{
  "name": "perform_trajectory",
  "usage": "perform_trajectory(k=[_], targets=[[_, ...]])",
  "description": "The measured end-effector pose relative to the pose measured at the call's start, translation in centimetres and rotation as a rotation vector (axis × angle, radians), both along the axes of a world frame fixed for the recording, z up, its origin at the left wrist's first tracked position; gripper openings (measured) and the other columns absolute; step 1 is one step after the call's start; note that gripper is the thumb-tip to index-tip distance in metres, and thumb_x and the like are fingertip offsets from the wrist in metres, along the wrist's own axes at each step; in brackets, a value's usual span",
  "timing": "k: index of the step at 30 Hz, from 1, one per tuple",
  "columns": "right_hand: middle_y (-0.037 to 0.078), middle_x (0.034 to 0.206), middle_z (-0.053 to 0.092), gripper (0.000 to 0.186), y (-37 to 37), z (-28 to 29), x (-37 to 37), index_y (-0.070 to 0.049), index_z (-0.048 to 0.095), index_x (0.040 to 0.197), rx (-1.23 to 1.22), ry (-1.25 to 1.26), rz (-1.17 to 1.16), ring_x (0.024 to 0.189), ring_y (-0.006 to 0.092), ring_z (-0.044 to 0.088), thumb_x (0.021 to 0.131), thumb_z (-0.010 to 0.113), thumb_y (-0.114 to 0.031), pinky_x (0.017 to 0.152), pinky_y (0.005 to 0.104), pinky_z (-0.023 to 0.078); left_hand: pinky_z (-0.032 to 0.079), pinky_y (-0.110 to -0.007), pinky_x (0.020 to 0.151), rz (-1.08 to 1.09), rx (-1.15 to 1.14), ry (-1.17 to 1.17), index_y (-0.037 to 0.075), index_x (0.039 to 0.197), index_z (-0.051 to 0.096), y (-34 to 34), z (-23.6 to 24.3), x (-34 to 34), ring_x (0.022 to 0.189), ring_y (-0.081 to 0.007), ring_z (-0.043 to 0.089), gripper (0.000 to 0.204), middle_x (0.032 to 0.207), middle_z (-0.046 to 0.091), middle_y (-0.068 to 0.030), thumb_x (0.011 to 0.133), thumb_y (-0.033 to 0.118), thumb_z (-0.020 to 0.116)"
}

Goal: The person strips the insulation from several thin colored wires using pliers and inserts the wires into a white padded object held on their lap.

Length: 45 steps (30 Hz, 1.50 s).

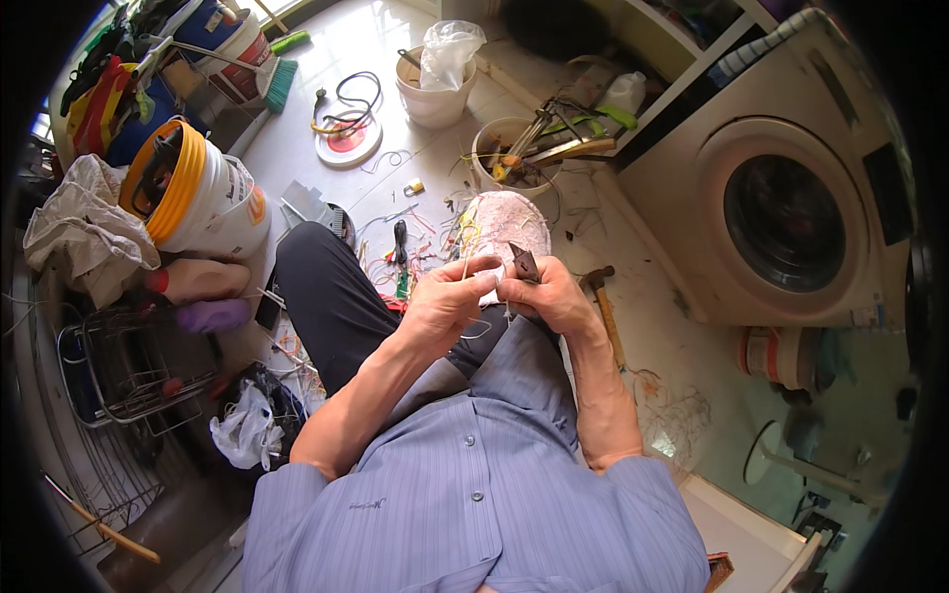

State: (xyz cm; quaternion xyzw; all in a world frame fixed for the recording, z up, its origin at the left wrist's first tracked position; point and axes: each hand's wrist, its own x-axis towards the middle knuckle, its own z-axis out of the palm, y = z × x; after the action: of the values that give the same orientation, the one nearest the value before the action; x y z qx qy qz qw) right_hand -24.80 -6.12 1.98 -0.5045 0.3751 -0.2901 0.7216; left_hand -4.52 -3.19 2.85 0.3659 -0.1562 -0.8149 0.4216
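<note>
My left hand [457, 301] pinches a thin white wire [492, 284], with pale strands hanging below it. Close beside it, my right hand [542, 295] grips a small dark brown blade-like tool [524, 262], its thumb near the white wire. Behind both hands is a pink speckled soft item [504, 217]. Loose coloured wires [415, 222], a black cable [400, 237] and a green circuit board [402, 284] lie on the floor in front of me. A hammer [610, 311] with a wooden handle lies right of my right hand.
Washing machine [652, 227] at right. Buckets [430, 104] and a tool-filled pail [484, 148] stand ahead, near a brass padlock [413, 187] and white disc [348, 148]. At left are a yellow-rimmed bucket [222, 212], broom [280, 79], wire rack [138, 385] and plastic bags [247, 430].
</note>
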Motion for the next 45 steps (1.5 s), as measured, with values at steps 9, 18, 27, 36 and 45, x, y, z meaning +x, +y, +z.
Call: perform_trajectory(k=[9,18,27,36,45], targets=[[-0.007,0.062,0.049,0.022,0.6,-0.9,1.3,-0.006,0.065,0.078,0.036,-0.003,0.025,0.055,0.0033,0.040,0.091,0.072,-0.022,0.049,0.0226,0.029,0.028,-0.020,0.048,0.065,-0.134,-0.040,0.001,0.102,0.067,-0.1,-1.4,0.2,0.052,-0.0029,0.038,0.018,0.064,0.051,0.0052,0.097,0.018,0.065],[-0.007,0.065,0.050,0.021,0.7,-1.0,0.5,-0.006,0.064,0.076,-0.006,0.050,0.027,0.059,0.0038,0.042,0.090,0.072,-0.020,0.054,0.0228,0.033,0.030,-0.022,0.048,0.201,-0.088,0.060,0.005,0.085,0.059,-0.1,-1.9,0.9,0.050,-0.0077,0.040,0.018,0.060,0.049,0.0015,0.097,0.017,0.063],[-0.007,0.066,0.051,0.020,0.5,-0.6,-2.6,-0.005,0.064,0.076,0.052,0.040,0.015,0.058,0.0034,0.042,0.090,0.070,-0.017,0.053,0.0218,0.032,0.029,-0.021,0.047,0.293,-0.005,0.116,0.007,0.090,0.057,-1.0,-3.5,4.3,0.050,-0.0078,0.034,0.018,0.059,0.045,0.0024,0.102,0.021,0.056],[-0.003,0.069,0.060,0.014,0.0,0.8,-0.2,-0.001,0.073,0.089,-0.102,0.208,-0.272,0.060,0.0034,0.049,0.088,0.073,-0.014,0.055,0.0223,0.038,0.034,-0.018,0.048,0.150,0.055,0.286,0.007,0.095,0.061,-0.5,-3.9,1.3,0.051,-0.0064,0.041,0.016,0.063,0.052,0.0027,0.101,0.022,0.060],[0.001,0.076,0.066,0.010,0.7,-0.1,3.5,0.002,0.071,0.092,-0.179,0.147,-0.189,0.071,0.0068,0.059,0.088,0.066,-0.006,0.064,0.0236,0.048,0.033,-0.021,0.049,0.174,0.139,0.296,0.008,0.093,0.060,0.2,-3.5,0.9,0.053,-0.0067,0.041,0.020,0.065,0.051,0.0023,0.103,0.025,0.056]])
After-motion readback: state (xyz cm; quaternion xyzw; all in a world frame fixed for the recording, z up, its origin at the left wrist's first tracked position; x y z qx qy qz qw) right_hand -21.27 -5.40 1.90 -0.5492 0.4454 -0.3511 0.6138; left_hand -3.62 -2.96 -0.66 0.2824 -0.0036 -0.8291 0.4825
